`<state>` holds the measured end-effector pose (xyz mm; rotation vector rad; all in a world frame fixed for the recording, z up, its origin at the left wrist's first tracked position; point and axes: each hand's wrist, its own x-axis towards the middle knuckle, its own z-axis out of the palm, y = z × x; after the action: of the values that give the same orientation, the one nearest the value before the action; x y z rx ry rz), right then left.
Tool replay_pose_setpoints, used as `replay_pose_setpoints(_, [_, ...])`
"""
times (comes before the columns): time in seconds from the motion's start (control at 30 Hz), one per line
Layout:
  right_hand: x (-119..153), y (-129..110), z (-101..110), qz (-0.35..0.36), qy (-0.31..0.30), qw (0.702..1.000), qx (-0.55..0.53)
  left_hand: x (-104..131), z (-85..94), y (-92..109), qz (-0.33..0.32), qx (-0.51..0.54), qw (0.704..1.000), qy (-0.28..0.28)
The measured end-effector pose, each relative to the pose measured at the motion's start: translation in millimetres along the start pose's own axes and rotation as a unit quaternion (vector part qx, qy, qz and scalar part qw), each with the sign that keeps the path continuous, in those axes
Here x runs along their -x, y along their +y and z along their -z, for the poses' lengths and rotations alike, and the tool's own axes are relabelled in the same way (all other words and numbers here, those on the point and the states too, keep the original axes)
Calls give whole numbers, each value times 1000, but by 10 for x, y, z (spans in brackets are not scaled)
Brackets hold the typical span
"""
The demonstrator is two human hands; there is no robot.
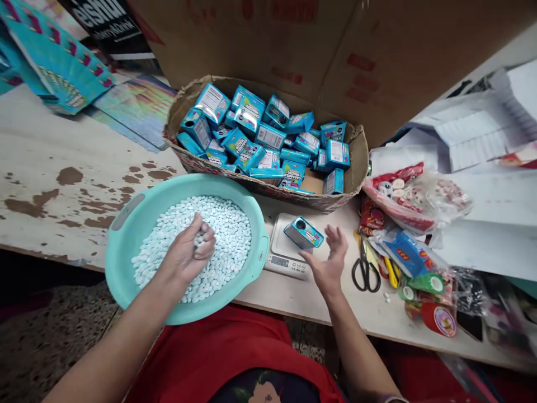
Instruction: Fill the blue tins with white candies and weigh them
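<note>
My left hand [191,252] is curled around several small pale candies, just above the heap of candies [226,224] in a turquoise basin [119,263]. A small blue candy box [305,233] with a dark round hole on one end lies on the white digital kitchen scale [283,238]. Close by the box's right side, my right hand [329,258] has its thumb and fingers apart and holds nothing. The scale's display is lit, but its digits are too small to read surely.
Behind the basin, a cut-down cardboard carton [356,162] holds several blue candy boxes. A tall cardboard box [260,39] stands at the back. On the right lie black-handled scissors [366,271], tape rolls [434,284] and a plastic bag [419,196]. Flat blue cartons [62,73] are stacked at far left.
</note>
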<state>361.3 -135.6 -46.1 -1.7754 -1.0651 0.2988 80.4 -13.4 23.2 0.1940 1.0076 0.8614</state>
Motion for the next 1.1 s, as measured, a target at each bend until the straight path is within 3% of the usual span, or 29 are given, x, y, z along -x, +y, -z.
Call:
replay_pose_setpoints(0.13, [-197, -229, -120, -26, -66, 997, -21, 160, -504, -73, -40, 33, 997, -55])
replay_pose_setpoints(0.27, [-67, -622, 63, 62, -98, 993, -1, 387, -966, -185, -120, 39, 983, -129])
replay_pose_setpoints(0.37, [102, -899, 160, 107, -147, 983, 3, 452, -1137, -382, -192, 20, 968, -161])
replay_pose_setpoints(0.5, [260, -1070, 143, 116, -172, 978, 12, 439, -1155, -616, -254, -20, 956, -144])
replay_pose_setpoints(0.6, [311, -1091, 123, 111, -158, 981, 21, 439, -1125, -653, -268, -19, 954, -135])
replay_pose_setpoints(0.97, [378, -1220, 43, 82, -121, 989, 13, 496, -1069, -514, -266, -5, 950, -161])
replay_pose_setpoints(1.03, [359, -1211, 46, 56, -118, 991, -3, 452, -1025, -415, -278, -35, 948, -148])
replay_pose_setpoints(1.1, [310, -1153, 73, 24, -102, 994, -26, 386, -885, -268, -319, -137, 929, -129])
